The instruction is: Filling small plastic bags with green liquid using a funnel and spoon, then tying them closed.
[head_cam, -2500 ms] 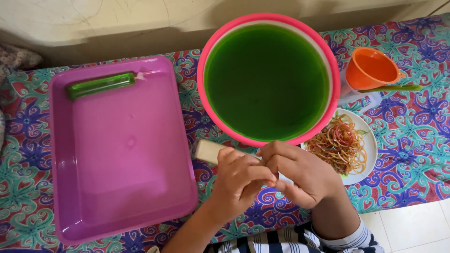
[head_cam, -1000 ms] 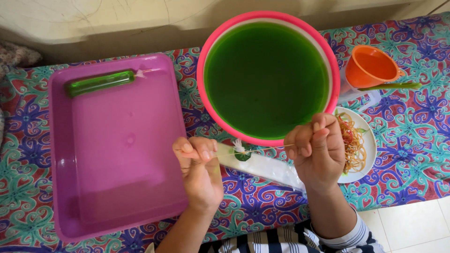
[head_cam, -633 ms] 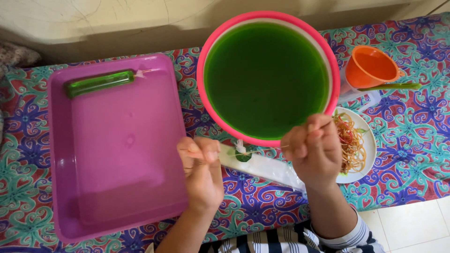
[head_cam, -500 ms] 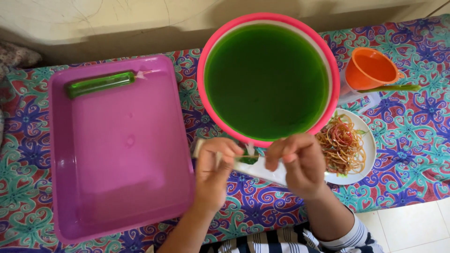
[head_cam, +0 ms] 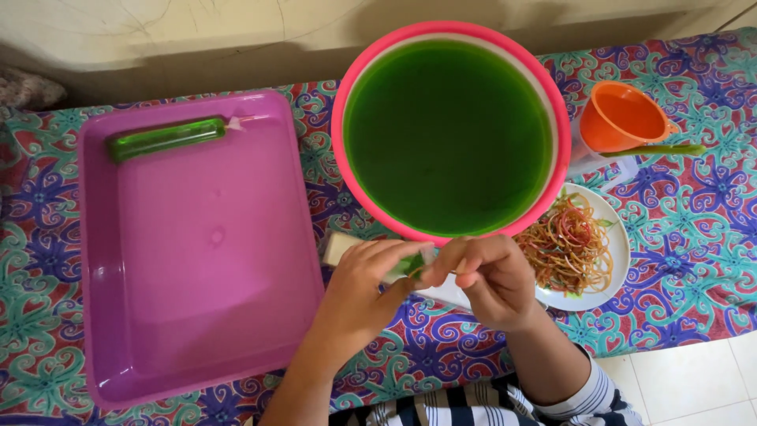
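Pink-rimmed basin (head_cam: 347, 170) of dark green liquid (head_cam: 448, 134); magenta tray (head_cam: 197, 315) bearing one green-filled packet (head_cam: 167, 139); orange funnel (head_cam: 623, 118); white plate (head_cam: 619, 260) of multicoloured bands (head_cam: 569, 244); teal, purple and red floral cloth (head_cam: 694, 237); navy-and-white striped sleeve (head_cam: 591, 398).

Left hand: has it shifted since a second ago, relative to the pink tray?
Yes. The left hand has moved right, away from the pink tray, and now meets the right hand below the bowl of green liquid.

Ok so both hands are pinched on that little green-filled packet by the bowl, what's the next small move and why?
Probably finish closing the packet, then lay it in the purple tray. Left hand and right hand pinch its end, and one filled green tube already lies there.
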